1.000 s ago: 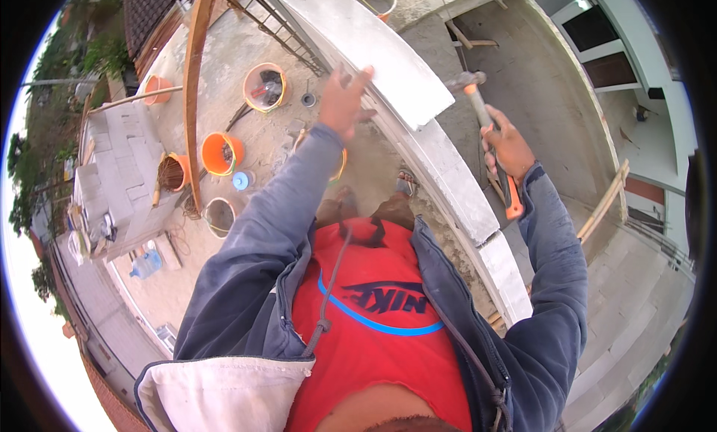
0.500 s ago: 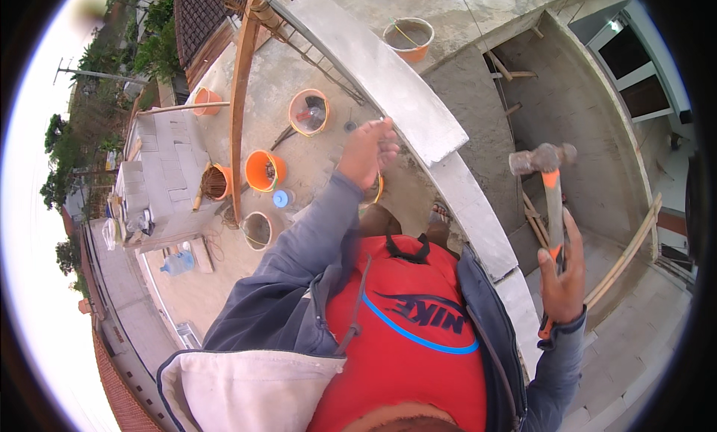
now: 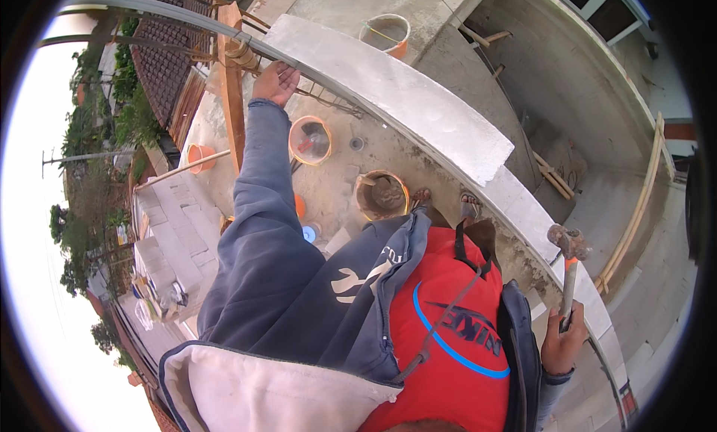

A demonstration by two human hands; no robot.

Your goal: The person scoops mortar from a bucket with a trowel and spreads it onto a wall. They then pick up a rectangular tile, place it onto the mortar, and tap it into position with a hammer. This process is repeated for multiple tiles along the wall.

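The left hand (image 3: pixel 276 83) is beside the grey bar (image 3: pixel 190 16), fingers loosely spread, the right hand (image 3: pixel 564 345) curls around the hammer (image 3: pixel 569 264), and a careless swing might chip the pale block (image 3: pixel 396 96) between them.

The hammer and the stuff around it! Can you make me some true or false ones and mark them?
1. The right hand holds the hammer. True.
2. The left hand holds the hammer too. False: it is up near the wooden post, and no tool shows in it.
3. The person's shirt is red. True.
4. The bucket by the feet is empty. False: it has grey, muddy-looking stuff inside.
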